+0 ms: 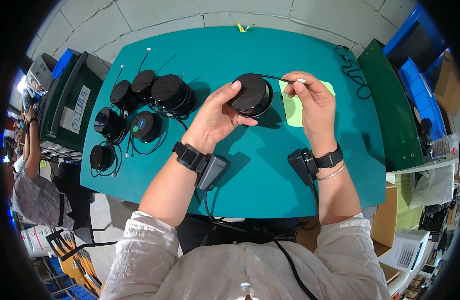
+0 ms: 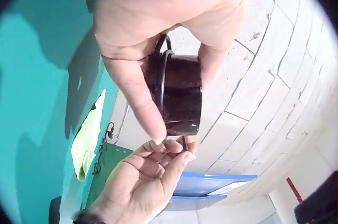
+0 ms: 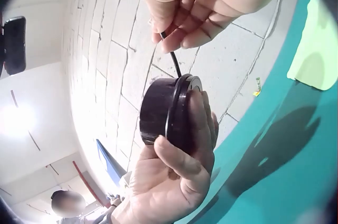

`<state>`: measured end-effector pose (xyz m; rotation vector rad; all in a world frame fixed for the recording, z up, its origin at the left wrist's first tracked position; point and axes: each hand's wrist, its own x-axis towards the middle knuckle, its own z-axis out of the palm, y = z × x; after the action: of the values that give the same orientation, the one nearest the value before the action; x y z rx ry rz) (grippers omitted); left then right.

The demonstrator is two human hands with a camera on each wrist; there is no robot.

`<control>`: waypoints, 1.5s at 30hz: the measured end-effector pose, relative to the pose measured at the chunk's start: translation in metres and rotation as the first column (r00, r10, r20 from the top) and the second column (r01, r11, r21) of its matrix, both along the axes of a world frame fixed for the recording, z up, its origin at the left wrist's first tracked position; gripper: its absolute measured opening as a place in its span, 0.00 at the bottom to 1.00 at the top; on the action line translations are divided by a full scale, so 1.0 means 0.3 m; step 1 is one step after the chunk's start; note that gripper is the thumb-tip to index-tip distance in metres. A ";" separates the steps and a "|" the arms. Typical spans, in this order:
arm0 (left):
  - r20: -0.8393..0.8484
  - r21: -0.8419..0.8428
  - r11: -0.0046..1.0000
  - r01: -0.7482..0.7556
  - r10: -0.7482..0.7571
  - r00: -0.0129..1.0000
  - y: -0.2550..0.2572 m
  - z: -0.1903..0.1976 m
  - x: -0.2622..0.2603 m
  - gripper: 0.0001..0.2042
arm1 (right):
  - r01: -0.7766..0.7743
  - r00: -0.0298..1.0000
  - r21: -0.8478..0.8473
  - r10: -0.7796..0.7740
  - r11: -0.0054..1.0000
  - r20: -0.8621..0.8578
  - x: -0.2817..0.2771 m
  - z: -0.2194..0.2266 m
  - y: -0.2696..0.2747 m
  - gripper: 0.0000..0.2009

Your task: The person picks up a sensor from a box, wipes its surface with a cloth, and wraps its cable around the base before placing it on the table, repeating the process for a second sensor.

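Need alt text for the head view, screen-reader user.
A person's left hand holds a round black device over a teal table; the right hand pinches its cable near the white connector. More black devices with cables sit at left; a light green cloth lies by the right hand.

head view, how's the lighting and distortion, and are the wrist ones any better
Head: crisp shadows on the table, glare on the puck, edges bowed; left wrist: soft, near hand washed out; right wrist: blown-out ceiling light, also bowed.

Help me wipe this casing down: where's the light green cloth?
In the head view, the light green cloth lies on the teal table, partly behind the right hand, right of the black casing.
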<state>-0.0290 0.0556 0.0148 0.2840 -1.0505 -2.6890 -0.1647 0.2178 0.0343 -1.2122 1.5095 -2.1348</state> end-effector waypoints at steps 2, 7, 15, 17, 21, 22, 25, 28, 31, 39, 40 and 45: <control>-0.020 0.042 0.999 0.027 -0.026 0.999 -0.016 -0.008 0.007 0.21 | 0.005 1.000 -0.004 -0.005 1.000 -0.019 0.007 0.002 -0.001 0.08; 0.009 0.141 0.990 0.016 -0.018 1.000 0.002 0.022 0.008 0.20 | -0.002 0.987 -0.056 -0.007 0.998 -0.158 0.005 -0.007 -0.011 0.06; -0.046 0.180 0.983 0.035 -0.027 0.999 -0.028 0.003 0.010 0.21 | -0.126 0.914 0.155 0.175 0.980 -0.365 0.039 0.002 -0.008 0.10; -0.034 0.171 0.985 0.002 0.004 0.999 -0.023 0.006 0.010 0.20 | -0.144 0.900 0.158 0.195 0.977 -0.389 0.049 0.011 -0.010 0.10; 0.004 0.096 0.992 -0.084 0.084 0.996 -0.012 0.013 0.013 0.20 | -0.152 0.878 0.146 0.202 0.978 -0.433 0.059 0.018 -0.008 0.10; -0.025 0.119 0.992 -0.035 0.039 0.999 -0.025 0.004 0.017 0.19 | -0.152 0.876 0.146 0.202 0.978 -0.439 0.058 0.018 -0.010 0.11; -0.056 0.117 0.993 0.012 -0.005 0.998 -0.024 0.007 0.019 0.18 | -0.148 0.852 0.158 0.207 0.976 -0.482 0.055 0.019 -0.009 0.11; -0.124 0.090 0.993 0.079 -0.067 0.990 -0.042 -0.010 0.018 0.19 | -0.147 0.831 0.164 0.212 0.975 -0.515 0.055 0.030 -0.003 0.11; -0.160 0.048 0.994 0.103 -0.094 0.983 -0.030 -0.001 0.018 0.20 | -0.149 0.819 0.149 0.207 0.978 -0.535 0.062 0.041 -0.002 0.10; -0.111 -0.048 0.998 0.050 -0.055 0.992 -0.015 0.025 0.021 0.21 | -0.137 0.776 0.145 0.197 0.980 -0.598 0.066 0.052 -0.003 0.10; -0.097 -0.043 0.998 0.042 -0.046 0.994 -0.016 0.024 0.022 0.21 | -0.134 0.769 0.140 0.192 0.981 -0.610 0.065 0.052 -0.003 0.10; -0.077 -0.056 0.998 0.036 -0.040 0.996 -0.010 0.028 0.025 0.21 | -0.135 0.766 0.143 0.195 0.980 -0.612 0.067 0.053 -0.002 0.11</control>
<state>-0.0217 0.0525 0.0233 0.1493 -1.1154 -2.6756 -0.1446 0.2171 0.0503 -2.0739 1.6204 -1.5904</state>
